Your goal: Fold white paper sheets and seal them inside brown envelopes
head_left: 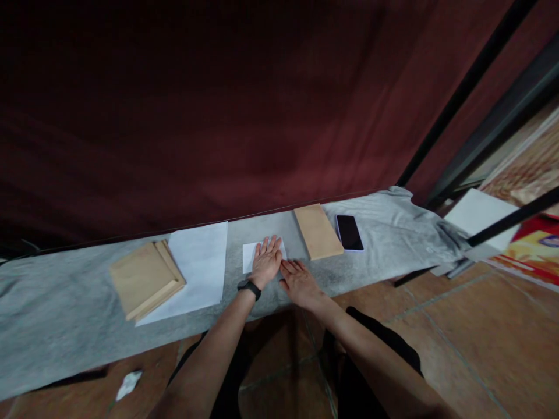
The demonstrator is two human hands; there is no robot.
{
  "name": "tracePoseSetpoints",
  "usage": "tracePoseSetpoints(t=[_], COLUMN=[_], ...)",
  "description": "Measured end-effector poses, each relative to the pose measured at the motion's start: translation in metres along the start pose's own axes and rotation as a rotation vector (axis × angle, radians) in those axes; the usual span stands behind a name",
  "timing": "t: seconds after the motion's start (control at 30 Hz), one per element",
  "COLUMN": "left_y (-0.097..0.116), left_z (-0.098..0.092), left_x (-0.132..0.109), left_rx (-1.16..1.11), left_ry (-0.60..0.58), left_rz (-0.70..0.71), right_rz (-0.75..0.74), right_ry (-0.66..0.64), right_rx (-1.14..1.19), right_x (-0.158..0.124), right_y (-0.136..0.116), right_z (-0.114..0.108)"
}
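Note:
A small white rectangle of paper (248,256), perhaps folded, lies on the grey cloth in front of me. My left hand (266,260), with a dark band on its wrist, rests flat over its right part, fingers stretched out. Beside it, my right hand (301,283) lies palm down with fingers extended, its fingertips at the paper's lower right corner and close to my left thumb. To the right is a brown paper envelope (318,231). On the left, a stack of brown envelopes (146,276) partly covers larger white sheets (201,262).
A grey cloth (65,308) covers the long narrow bench. A phone (349,233) lies right of the single envelope. Behind stands a dark red curtain (262,116). Black metal bars (463,93) and a red-yellow box (537,247) are at right. Crumpled white paper (128,384) lies on the tiled floor.

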State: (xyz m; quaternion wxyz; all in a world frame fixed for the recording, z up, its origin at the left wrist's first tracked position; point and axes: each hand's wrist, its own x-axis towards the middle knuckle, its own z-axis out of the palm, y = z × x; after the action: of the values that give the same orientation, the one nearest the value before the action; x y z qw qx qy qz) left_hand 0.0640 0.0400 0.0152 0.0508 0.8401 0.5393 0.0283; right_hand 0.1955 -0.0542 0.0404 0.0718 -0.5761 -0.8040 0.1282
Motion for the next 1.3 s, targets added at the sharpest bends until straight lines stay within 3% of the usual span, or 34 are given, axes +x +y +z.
tracePoseSetpoints(t=[0.23, 0.5, 0.83, 1.0, 1.17, 1.3], left_y=[-0.012, -0.012, -0.009, -0.003, 0.003, -0.007], left_z=[0.002, -0.001, 0.001, 0.006, 0.010, 0.011], left_x=[-0.046, -0.092, -0.109, -0.108, -0.104, -0.107], left_rx=[0.008, 0.033, 0.012, -0.011, 0.003, 0.066], left_ry=[-0.014, -0.053, 0.099, 0.112, 0.131, 0.194], left_rz=[0.151, 0.161, 0.116, 0.068, -0.023, -0.112], right_rz=[-0.025, -0.033, 0.057, -0.032, -0.006, 0.104], right_ry=[0.014, 0.098, 0.214, 0.215, 0.220, 0.248], right_rx=[0.044, 0.095, -0.060, -0.120, -0.074, 0.058], right_x=[-0.001, 0.003, -0.003, 0.007, 0.018, 0.025], right_y=[0.007, 0.014, -0.014, -0.011, -0.004, -0.006], right_z=[0.000, 0.011, 0.027, 0.024, 0.028, 0.029])
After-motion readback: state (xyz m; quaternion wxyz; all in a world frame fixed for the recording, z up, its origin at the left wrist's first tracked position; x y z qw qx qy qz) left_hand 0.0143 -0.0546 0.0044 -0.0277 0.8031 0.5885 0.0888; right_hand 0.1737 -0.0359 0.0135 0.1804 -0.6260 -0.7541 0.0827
